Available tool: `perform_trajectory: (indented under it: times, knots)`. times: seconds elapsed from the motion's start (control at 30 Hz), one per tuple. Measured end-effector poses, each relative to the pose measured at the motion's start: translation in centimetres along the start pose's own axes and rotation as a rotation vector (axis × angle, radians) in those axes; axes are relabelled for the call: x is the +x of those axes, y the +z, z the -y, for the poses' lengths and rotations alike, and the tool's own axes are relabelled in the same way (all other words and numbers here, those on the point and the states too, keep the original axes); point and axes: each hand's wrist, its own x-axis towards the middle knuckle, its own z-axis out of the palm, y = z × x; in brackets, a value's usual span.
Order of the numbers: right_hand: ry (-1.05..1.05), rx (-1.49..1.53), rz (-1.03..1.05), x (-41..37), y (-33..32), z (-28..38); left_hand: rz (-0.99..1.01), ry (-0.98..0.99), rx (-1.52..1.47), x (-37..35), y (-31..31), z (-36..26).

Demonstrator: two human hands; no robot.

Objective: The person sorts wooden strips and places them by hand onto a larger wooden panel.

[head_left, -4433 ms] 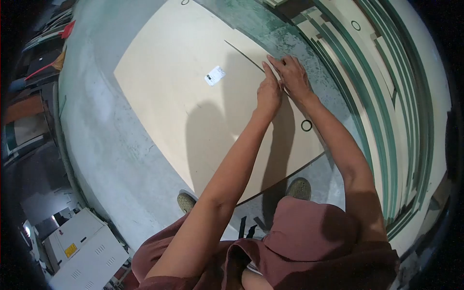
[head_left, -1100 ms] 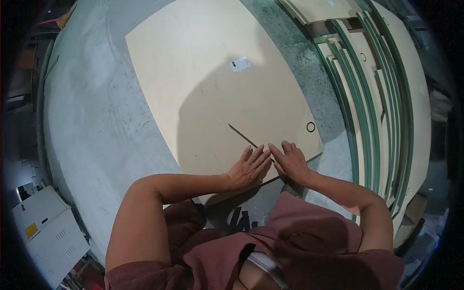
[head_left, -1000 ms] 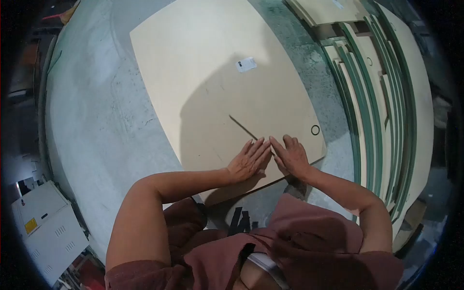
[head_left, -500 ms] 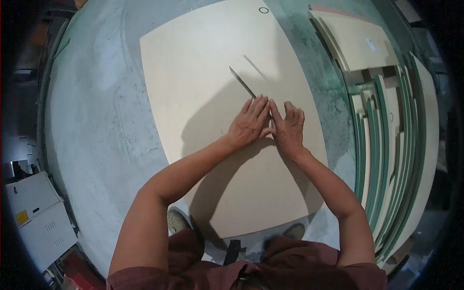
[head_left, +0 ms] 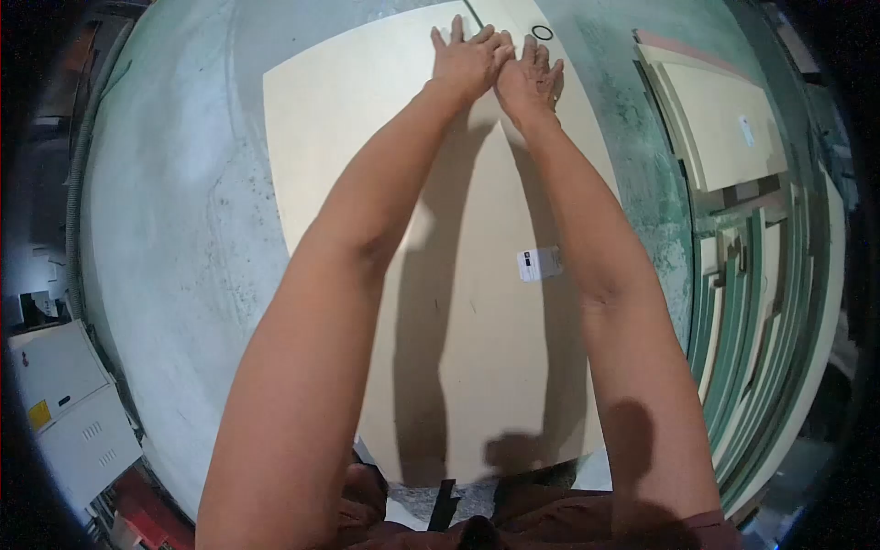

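Note:
A large pale board (head_left: 348,137) with curved edges lies in front of me. Both my hands are at its far end, side by side and touching or nearly so. My left hand (head_left: 467,62) has its fingers spread over the surface. On my right hand (head_left: 529,84) the fingers stretch forward, just below a black ring mark (head_left: 542,33). A thin dark strip (head_left: 472,11) sticks out beyond my left fingertips; its near end is hidden by the hands. Nearer to me, a white printed label (head_left: 539,264) sits on the board beside my right forearm.
Upright green and cream boards (head_left: 752,312) are stacked at the right, with pale panels (head_left: 724,119) behind them. At the lower left is a grey metal cabinet (head_left: 78,412), with a ribbed hose (head_left: 75,202) above it. Grey-green surface (head_left: 174,229) surrounds the board.
Both hands have moved forward from the board's middle to its far end, and the dark strip now shows farther away. The white label has come into view where the hands were.

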Motion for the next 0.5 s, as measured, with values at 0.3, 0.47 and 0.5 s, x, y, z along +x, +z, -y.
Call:
perform_trajectory:
  times: [0.3,0.47,0.5]
  knots:
    - [0.1,0.052,0.253,-1.9,-2.9,0.4,0.251,0.01,0.135,-0.9,-3.1,-1.7]
    - [0.142,0.058,0.266,-8.9,-5.3,1.7,0.261,0.089,0.054,-6.9,-5.6,-3.9]
    - [0.167,0.099,0.272,-10.6,-5.8,1.9,0.26,0.104,0.052,-8.6,-6.3,-4.3]
